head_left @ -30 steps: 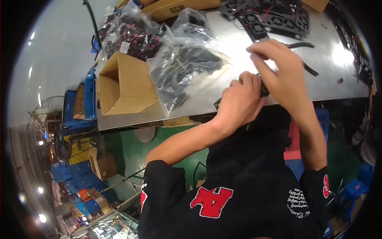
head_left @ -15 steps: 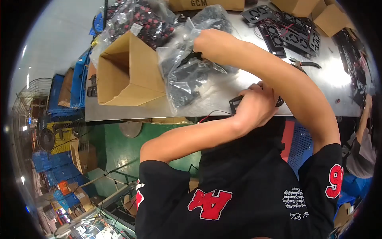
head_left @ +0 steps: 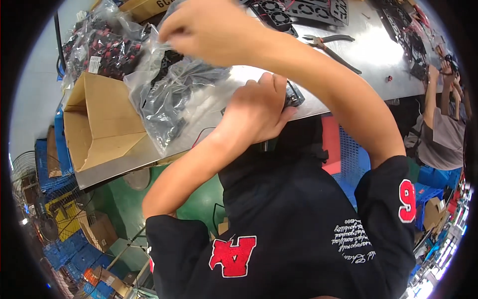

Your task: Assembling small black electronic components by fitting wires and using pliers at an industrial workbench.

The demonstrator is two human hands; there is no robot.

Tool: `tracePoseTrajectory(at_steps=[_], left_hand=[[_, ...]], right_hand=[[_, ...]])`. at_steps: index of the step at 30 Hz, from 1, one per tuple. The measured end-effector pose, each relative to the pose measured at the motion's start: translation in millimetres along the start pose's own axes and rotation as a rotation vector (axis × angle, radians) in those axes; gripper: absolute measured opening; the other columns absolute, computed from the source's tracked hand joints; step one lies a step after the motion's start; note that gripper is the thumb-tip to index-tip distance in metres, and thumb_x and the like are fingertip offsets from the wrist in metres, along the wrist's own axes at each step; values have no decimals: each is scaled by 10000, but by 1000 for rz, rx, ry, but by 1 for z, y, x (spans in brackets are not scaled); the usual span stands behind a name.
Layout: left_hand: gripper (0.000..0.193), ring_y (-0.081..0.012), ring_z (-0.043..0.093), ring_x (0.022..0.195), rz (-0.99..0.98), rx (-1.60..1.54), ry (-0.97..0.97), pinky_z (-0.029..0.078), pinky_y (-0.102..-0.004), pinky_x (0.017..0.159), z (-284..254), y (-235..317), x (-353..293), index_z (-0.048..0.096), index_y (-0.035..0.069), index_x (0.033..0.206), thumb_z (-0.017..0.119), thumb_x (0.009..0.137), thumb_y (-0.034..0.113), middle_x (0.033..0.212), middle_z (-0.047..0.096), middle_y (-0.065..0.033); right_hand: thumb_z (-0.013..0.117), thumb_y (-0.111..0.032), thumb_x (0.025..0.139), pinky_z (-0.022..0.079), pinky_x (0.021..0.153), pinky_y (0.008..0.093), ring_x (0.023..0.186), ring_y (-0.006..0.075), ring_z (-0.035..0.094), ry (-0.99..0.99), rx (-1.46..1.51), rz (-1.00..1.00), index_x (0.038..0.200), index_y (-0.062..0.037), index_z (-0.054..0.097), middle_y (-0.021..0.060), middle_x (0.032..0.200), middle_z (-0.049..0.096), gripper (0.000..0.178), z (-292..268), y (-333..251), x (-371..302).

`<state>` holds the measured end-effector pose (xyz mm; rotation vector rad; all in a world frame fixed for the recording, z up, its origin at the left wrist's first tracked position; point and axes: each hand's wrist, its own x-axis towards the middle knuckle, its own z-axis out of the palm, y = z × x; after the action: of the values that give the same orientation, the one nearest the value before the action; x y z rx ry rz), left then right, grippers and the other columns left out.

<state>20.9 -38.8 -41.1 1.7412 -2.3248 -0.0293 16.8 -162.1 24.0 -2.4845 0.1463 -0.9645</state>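
My left hand (head_left: pixel 256 107) is closed over a small black part (head_left: pixel 294 95) at the table's front edge, covering most of it. A thin red and black wire (head_left: pixel 201 133) trails out near my left wrist. My right hand (head_left: pixel 191 32) is over the upper part of a clear plastic bag (head_left: pixel 177 92) holding dark parts. Its fingers are curled and blurred, and I cannot make out what is in them. An open cardboard box (head_left: pixel 112 117) stands to the left of that bag.
Another clear bag with black and red parts (head_left: pixel 107 52) lies behind the box. Black-handled pliers (head_left: pixel 328 44) rest on the metal table (head_left: pixel 348 82). Black fan panels (head_left: pixel 279 15) lie at the back. A co-worker in a grey shirt (head_left: pixel 440 139) is at the far right.
The view has turned and shifted, so the table now appears tilted. My right hand has lifted from among the bag's folds. My left hand stays on the black part.
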Motion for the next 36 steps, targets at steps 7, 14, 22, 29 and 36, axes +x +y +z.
tracePoseTrajectory(at_steps=[7, 14, 22, 29, 36], left_hand=[[477, -276, 639, 689, -18, -57, 8, 519, -364, 575, -8, 0, 1, 532, -4, 1020, 691, 882, 425, 859, 583, -129], [469, -245, 618, 669, 11, -19, -29, 509, -336, 566, -10, 0, 6, 539, -10, 1028, 697, 880, 406, 861, 572, -114], [475, -205, 609, 652, 62, 41, -5, 503, -307, 558, -11, -2, 8, 546, 15, 1007, 708, 866, 439, 823, 563, -84], [499, -295, 650, 773, 37, 10, -144, 541, -370, 636, -18, -2, 10, 492, -23, 1108, 687, 898, 385, 932, 574, -149], [503, -278, 642, 750, 62, 46, -141, 539, -357, 630, -18, -3, 12, 496, -18, 1116, 684, 899, 394, 928, 571, -144]], right_hand=[[668, -89, 914, 572, 847, 298, 898, 188, 717, 153, 506, 874, 1145, 74, 689, 134, 1011, 731, 284, -100, -31, -153], [677, 43, 904, 560, 813, 267, 908, 149, 706, 259, 588, 926, 1132, 75, 688, 114, 990, 723, 231, -79, -50, -209], [709, 10, 877, 527, 744, 228, 833, 120, 679, 108, 384, 778, 1086, 26, 720, 73, 955, 687, 210, -75, -33, -204], [723, -34, 862, 496, 656, 226, 734, 106, 640, 78, 338, 712, 1051, -13, 748, 67, 913, 675, 192, -67, -26, -202], [727, -36, 847, 492, 614, 240, 695, 128, 644, -11, 79, 523, 1039, -14, 756, 76, 840, 674, 195, -74, -24, -194]])
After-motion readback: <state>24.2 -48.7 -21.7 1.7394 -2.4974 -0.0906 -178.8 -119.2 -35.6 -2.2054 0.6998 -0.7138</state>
